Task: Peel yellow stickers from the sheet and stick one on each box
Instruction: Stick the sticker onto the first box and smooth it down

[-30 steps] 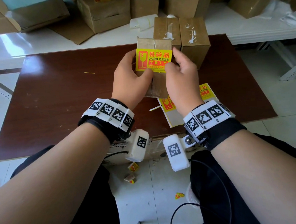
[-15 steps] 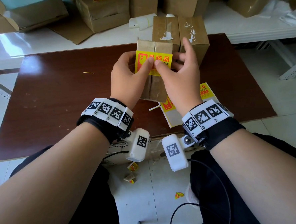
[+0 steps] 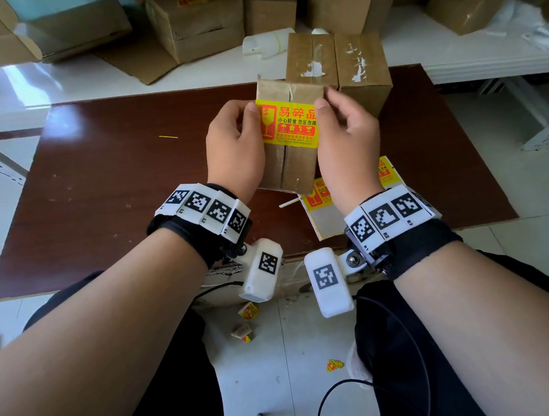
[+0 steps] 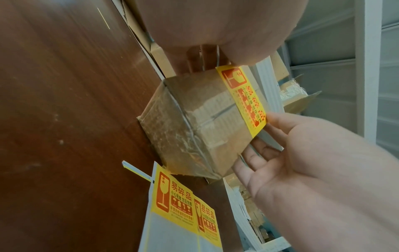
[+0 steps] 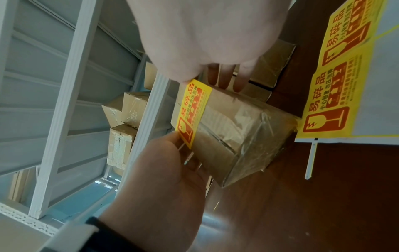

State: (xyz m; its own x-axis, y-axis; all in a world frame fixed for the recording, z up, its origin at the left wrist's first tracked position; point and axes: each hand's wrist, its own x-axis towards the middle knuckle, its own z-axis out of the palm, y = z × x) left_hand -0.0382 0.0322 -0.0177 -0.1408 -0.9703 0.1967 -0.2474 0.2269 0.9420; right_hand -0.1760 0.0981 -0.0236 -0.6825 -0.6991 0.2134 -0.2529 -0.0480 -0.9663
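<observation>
A small taped cardboard box (image 3: 288,168) is held tilted above the brown table, between both hands. A yellow fragile sticker (image 3: 289,123) lies across its upper front face. My left hand (image 3: 234,146) grips the box's left side, thumb on the sticker's left end. My right hand (image 3: 346,139) grips the right side, thumb on the sticker's right end and fingers behind. The left wrist view shows the box (image 4: 194,122), the sticker (image 4: 244,98) and the right hand (image 4: 302,153). The sticker sheet (image 3: 323,211) lies under the box, partly hidden; the right wrist view shows the sheet (image 5: 345,76) with stickers on it.
Two more taped boxes (image 3: 310,61) (image 3: 362,67) stand side by side at the table's far edge (image 3: 163,95). Larger cartons (image 3: 197,22) and a white paper roll (image 3: 266,42) sit on the floor beyond. Sticker scraps (image 3: 334,365) lie on the floor between my knees.
Both thumbs have slid apart from the sticker's middle to its left and right ends. The box has stayed in my hands.
</observation>
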